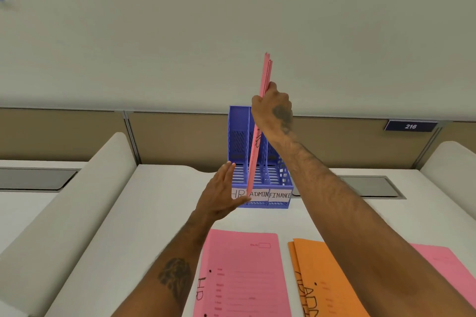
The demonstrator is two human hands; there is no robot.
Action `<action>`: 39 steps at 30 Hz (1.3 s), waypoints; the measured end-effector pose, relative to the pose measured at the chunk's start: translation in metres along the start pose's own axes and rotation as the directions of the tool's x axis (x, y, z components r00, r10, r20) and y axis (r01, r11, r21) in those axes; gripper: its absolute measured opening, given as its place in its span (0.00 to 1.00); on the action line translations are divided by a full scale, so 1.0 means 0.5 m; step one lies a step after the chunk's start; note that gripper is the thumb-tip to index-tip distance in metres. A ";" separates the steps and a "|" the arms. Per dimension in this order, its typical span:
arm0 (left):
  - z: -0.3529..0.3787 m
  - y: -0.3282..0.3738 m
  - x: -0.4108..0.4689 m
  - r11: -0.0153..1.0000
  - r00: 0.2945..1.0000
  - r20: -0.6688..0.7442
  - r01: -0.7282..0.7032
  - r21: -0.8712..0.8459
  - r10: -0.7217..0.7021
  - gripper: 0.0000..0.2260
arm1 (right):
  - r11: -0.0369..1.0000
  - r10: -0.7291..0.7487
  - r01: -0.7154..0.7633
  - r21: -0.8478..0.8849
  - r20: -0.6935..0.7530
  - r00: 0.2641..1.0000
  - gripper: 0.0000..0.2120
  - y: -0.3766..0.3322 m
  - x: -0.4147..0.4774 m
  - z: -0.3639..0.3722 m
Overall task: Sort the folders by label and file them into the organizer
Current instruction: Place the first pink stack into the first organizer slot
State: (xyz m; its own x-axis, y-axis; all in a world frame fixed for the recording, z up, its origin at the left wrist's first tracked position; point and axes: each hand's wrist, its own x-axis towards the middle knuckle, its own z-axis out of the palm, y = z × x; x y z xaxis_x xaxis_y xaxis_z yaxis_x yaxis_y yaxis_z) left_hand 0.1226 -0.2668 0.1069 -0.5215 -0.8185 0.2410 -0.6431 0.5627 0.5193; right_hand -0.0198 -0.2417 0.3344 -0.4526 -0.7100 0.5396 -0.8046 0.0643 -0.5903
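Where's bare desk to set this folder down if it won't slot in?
Bare desk lies left of the organizer and the flat HR folder. There is also a strip between organizer front and flat folders. Crowded: the near edge, where HR folder, orange folder and another pink folder lie.

Your white bench backs onto a tan partition. A dark plate reading 216 sits on it at right, near a grey recessed panel.
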 end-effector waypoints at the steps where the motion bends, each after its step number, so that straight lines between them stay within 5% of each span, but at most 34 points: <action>1: 0.012 -0.014 0.014 0.999 0.999 0.035 0.014 0.049 -0.016 0.49 | 1.000 -0.015 0.016 0.022 -0.005 1.000 0.17 0.006 0.006 0.011; 7: 0.084 -0.086 0.064 0.968 0.959 0.227 0.121 0.219 -0.171 0.48 | 0.986 -0.124 0.124 0.112 -0.011 0.992 0.15 0.033 0.040 0.097; 17: 0.146 -0.125 0.096 0.970 0.917 0.337 0.159 0.185 -0.215 0.47 | 0.955 -0.272 0.286 0.084 -0.146 0.951 0.23 0.061 0.003 0.190; 22: 0.157 -0.130 0.097 0.965 0.902 0.355 0.190 0.183 -0.245 0.48 | 0.941 -0.291 0.318 0.112 -0.207 0.934 0.27 0.042 -0.008 0.166; 39: 0.152 -0.134 0.095 0.960 0.878 0.399 0.199 0.196 -0.263 0.50 | 0.904 -0.330 0.402 0.147 -0.359 0.873 0.15 -0.006 -0.023 0.043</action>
State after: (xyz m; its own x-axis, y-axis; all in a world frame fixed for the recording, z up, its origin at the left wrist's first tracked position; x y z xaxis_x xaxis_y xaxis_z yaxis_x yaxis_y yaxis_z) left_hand 0.0984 -0.3344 0.0214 -0.5124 -0.8207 -0.2527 -0.8313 0.4003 0.3856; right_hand -0.0037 -0.2491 0.3172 -0.2676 -0.3895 0.8813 -0.8528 -0.3299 -0.4048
